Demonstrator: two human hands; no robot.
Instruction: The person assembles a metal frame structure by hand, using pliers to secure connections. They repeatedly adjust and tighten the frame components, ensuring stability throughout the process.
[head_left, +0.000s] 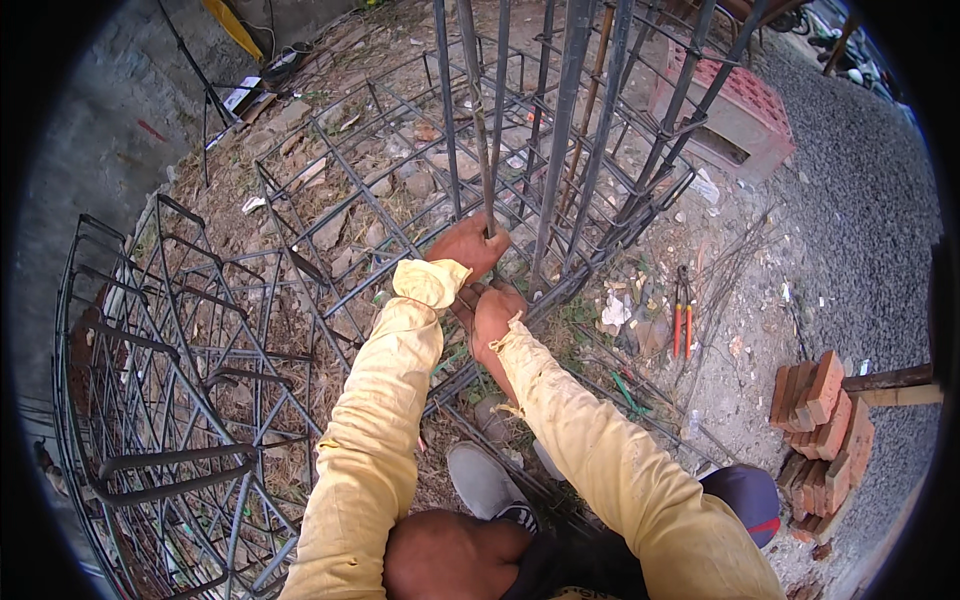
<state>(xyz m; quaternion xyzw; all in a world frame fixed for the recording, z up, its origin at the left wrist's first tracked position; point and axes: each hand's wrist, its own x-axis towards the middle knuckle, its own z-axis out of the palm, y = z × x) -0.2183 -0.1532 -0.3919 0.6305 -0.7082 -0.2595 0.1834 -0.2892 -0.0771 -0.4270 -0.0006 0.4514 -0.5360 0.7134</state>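
A thin upright steel bar (478,130) rises from the ground at the middle of the view, part of a column cage (590,150) of vertical rebar ringed by square ties. The left hand (468,246) is closed around this bar near its foot, fingers wrapped tight. The right hand (492,316) sits just below and beside the left one, low against the cage base; its fingers curl inward, but what they pinch cannot be told. Both arms wear long yellow sleeves (380,400) and come in from the lower edge, over the person's bent knee and a grey shoe (485,480).

The column cage stands on a flat rebar grid (340,170) laid over dirt and rubble. To the left, well apart, curved rebar cages (160,400) lie stacked on their sides.

Right of the hands, near the cage foot, orange-handled pliers (682,318) lie on the ground beside loose thin wires (735,270). Farther right, a stack of red bricks (820,430) sits at the edge of a gravel strip (860,220). A pink hollow block (725,110) rests beyond the cage, upper right.
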